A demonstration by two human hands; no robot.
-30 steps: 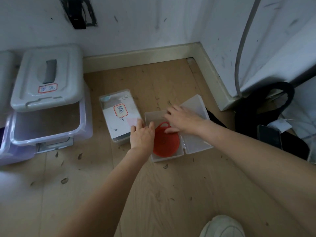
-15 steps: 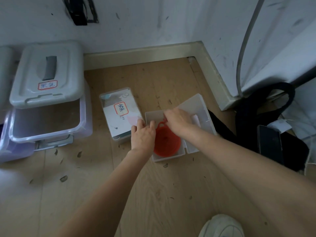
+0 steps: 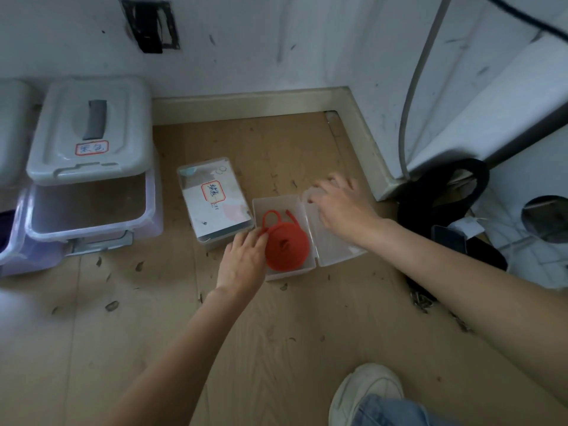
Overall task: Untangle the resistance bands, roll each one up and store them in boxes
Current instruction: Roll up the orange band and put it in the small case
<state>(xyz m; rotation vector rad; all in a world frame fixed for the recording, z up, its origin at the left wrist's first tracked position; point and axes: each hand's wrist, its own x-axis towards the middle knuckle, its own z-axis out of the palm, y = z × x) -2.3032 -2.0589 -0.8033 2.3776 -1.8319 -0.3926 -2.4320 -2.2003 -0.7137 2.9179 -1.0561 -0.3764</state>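
A rolled-up red resistance band (image 3: 286, 245) lies inside a small clear plastic box (image 3: 278, 204) on the wooden floor, its loose end curling up toward the far wall of the box. My left hand (image 3: 244, 259) rests against the box's left side, fingertips touching the roll. My right hand (image 3: 344, 206) lies with spread fingers on the box's hinged clear lid (image 3: 333, 241), which is folded open to the right. A second, closed clear box with a red-bordered label (image 3: 213, 198) stands just left of the open one.
Large lidded storage bins (image 3: 89, 167) stand at the left by the wall. A black bag and strap (image 3: 445, 195) with a phone (image 3: 448, 239) lie at the right. My white shoe (image 3: 365, 392) is at the bottom. Small debris is scattered over the floor.
My right hand has left the red roll and moved right onto the open lid. The band's loose end now sticks up uncovered. My left hand stays at the box's left side.
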